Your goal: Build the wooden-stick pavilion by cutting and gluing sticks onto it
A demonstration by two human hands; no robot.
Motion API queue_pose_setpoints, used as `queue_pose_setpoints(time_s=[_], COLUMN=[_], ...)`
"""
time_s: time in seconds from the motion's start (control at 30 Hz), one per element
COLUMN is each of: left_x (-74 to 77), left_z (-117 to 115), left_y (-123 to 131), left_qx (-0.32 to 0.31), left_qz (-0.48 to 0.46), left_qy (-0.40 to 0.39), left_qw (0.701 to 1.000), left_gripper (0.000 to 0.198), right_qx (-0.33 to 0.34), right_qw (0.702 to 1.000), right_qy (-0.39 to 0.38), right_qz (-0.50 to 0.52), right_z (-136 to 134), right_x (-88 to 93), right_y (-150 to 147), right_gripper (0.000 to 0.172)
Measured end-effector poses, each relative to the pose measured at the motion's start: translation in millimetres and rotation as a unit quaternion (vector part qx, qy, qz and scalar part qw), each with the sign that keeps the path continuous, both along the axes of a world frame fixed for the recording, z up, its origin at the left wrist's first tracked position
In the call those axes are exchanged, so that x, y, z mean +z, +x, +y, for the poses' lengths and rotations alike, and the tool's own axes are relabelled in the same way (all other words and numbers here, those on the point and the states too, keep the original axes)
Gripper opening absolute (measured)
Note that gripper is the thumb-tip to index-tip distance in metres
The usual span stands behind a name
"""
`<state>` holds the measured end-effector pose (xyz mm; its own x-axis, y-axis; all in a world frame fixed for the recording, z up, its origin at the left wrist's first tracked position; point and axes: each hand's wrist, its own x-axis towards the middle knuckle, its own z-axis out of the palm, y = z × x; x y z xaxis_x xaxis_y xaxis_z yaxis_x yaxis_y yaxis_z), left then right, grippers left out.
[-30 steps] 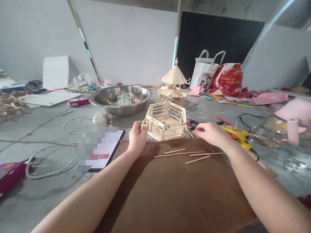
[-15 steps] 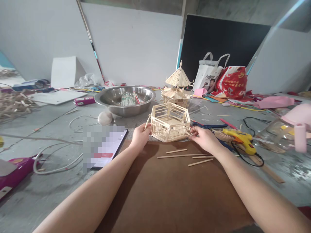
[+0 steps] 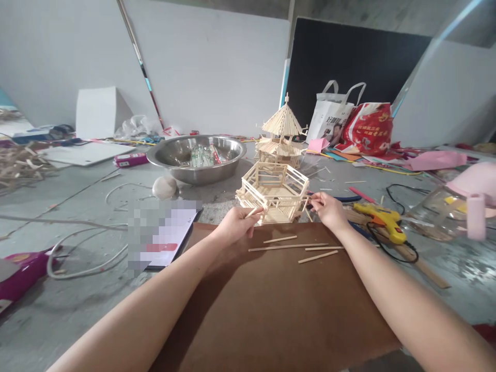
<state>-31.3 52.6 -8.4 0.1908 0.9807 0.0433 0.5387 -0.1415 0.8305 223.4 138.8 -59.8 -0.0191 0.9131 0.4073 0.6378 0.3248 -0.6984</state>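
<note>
A six-sided model frame (image 3: 277, 194) of thin wooden sticks stands at the far edge of a brown board (image 3: 287, 305). My left hand (image 3: 238, 226) is closed at the frame's front left corner, a short wooden stick (image 3: 253, 212) pinched between its fingers. On the opposite side, my right hand (image 3: 328, 211) pinches the frame's right corner; the fingertips partly cover what they grip. Several loose sticks (image 3: 318, 257) lie on the board just in front of the frame. Behind it rises a stick pagoda (image 3: 284, 124) with a pointed roof.
A steel basin (image 3: 201, 175) holding glassy pieces sits back left. Left of the board lies a phone (image 3: 174, 243), partly blurred out. To the right are a yellow glue gun (image 3: 382, 219) with its black cord and a clear jug (image 3: 430, 214). Bags (image 3: 368, 129) stand behind.
My left hand has moved from the frame's left side round to its front, carrying the short stick. The frame has turned and its right side sits slightly farther right, with my right hand along.
</note>
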Motion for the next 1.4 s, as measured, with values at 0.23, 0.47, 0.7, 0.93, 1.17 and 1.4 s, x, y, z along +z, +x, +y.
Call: queue_pose_setpoints(time_s=[0.23,0.47,0.7,0.93,1.17,1.4], left_x=[-1.6,-3.2,-0.2,2.6,-2.1,-0.9], left_z=[-2.7,1.2,5.1,9.5,17.4,19.4], left_y=[8.9,13.6,22.5,28.2,27.9,30.6], left_qx=[-0.052,-0.013,-0.015,0.024,0.080,0.078], left_qz=[0.002,-0.026,-0.067,-0.003,0.056,0.038], left_qy=[-0.003,-0.022,-0.089,-0.054,0.008,0.026], left_qw=[0.999,0.999,0.994,0.998,0.995,0.996], left_gripper=[0.031,0.047,0.044,0.042,0.044,0.040], right_qx=[0.014,0.022,0.085,0.096,0.114,0.124], right_qw=[0.997,0.978,0.967,0.976,0.977,0.980], right_qy=[0.033,0.205,0.118,0.099,0.126,0.111], right_qz=[0.066,-0.040,-0.207,-0.170,-0.130,-0.105], right_z=[4.1,-44.2,-58.5,-49.6,-47.7,-47.5], right_x=[-3.4,26.9,27.6,22.7,19.8,21.4], right_y=[-7.7,-19.5,-45.0,-43.4,-44.6,-46.3], right_gripper=[0.022,0.017,0.033,0.031,0.028,0.027])
